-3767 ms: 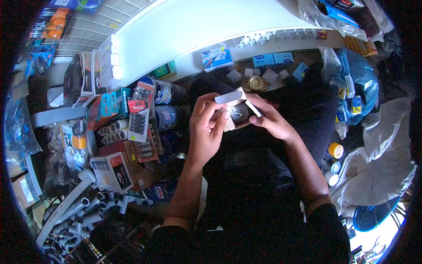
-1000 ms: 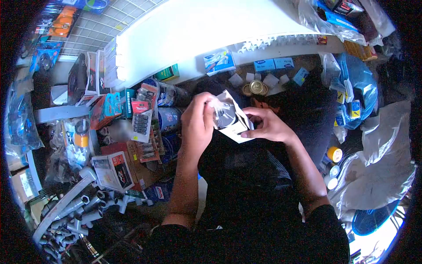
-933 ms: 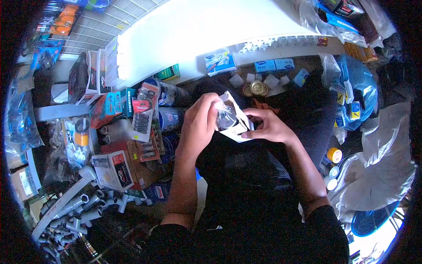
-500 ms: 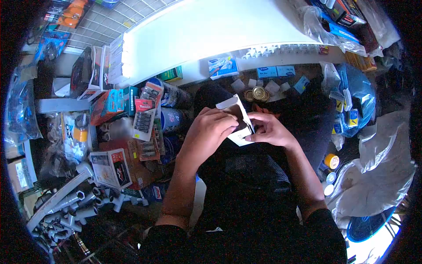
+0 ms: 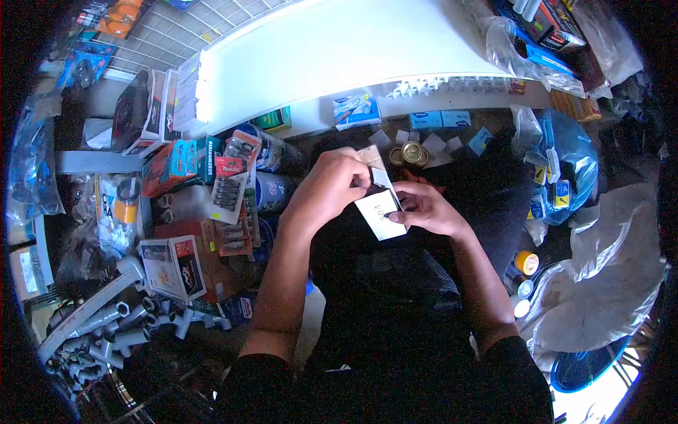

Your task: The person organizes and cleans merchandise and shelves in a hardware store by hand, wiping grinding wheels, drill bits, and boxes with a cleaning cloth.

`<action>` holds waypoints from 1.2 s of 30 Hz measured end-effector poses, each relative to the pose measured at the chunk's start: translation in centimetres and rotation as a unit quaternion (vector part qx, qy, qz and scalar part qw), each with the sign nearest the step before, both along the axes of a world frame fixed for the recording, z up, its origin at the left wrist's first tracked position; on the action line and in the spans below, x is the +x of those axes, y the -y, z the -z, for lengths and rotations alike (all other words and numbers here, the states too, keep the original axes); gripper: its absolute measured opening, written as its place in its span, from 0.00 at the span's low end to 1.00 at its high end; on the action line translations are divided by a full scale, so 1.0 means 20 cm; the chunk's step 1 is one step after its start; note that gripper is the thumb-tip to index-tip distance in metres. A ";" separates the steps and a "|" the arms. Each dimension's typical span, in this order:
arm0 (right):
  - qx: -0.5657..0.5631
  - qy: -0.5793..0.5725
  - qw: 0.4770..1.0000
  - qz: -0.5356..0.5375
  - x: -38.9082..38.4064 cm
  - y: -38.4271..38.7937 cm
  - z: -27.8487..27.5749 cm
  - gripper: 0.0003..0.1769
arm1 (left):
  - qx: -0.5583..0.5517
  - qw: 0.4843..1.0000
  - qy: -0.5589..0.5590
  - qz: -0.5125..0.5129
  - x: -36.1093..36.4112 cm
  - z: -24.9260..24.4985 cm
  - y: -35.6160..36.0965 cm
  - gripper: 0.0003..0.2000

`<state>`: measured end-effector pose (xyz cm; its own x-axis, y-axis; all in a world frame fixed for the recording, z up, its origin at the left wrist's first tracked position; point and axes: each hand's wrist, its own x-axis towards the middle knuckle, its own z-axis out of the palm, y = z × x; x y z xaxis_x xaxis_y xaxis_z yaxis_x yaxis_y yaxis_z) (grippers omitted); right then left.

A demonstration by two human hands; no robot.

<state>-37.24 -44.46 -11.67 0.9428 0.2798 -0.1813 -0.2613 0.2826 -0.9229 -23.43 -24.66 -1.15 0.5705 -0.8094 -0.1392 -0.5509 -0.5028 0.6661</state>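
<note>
A small white cardboard box (image 5: 379, 218) with dark print on its front is in front of my lap, its flap (image 5: 370, 157) raised at the far end. My right hand (image 5: 429, 210) grips the box from the right, thumb on the printed face and fingers behind. At the box's open end, my left hand (image 5: 330, 185) has its fingers curled closed. Something dark shows beside those fingertips, but what they pinch is mostly hidden.
Beyond my hands lie round gold-coloured lids (image 5: 413, 153) and small blue boxes (image 5: 426, 120). Packaged screwdriver bits (image 5: 227, 189) and tool boxes stand left. Grey pipe fittings (image 5: 113, 328) are piled lower left. A blue plastic bag (image 5: 575, 155) sits right, above white sheeting (image 5: 600, 283).
The box has turned so its printed face shows more fully towards me. My left fingers have drawn back from inside its opening to the upper left edge. My right hand keeps its hold.
</note>
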 end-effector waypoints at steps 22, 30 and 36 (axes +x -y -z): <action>-0.048 0.090 0.993 0.059 0.01 0.02 -0.10 0.41 | -0.251 0.946 -0.166 -0.119 -0.01 0.18 0.03 0.10; -0.019 0.095 0.994 0.055 -0.01 0.00 -0.07 0.44 | -0.191 0.981 0.004 0.030 -0.04 0.13 0.03 0.15; -0.015 0.079 0.995 0.061 -0.02 0.01 -0.08 0.46 | -0.184 0.980 0.037 0.061 -0.01 0.12 0.01 0.14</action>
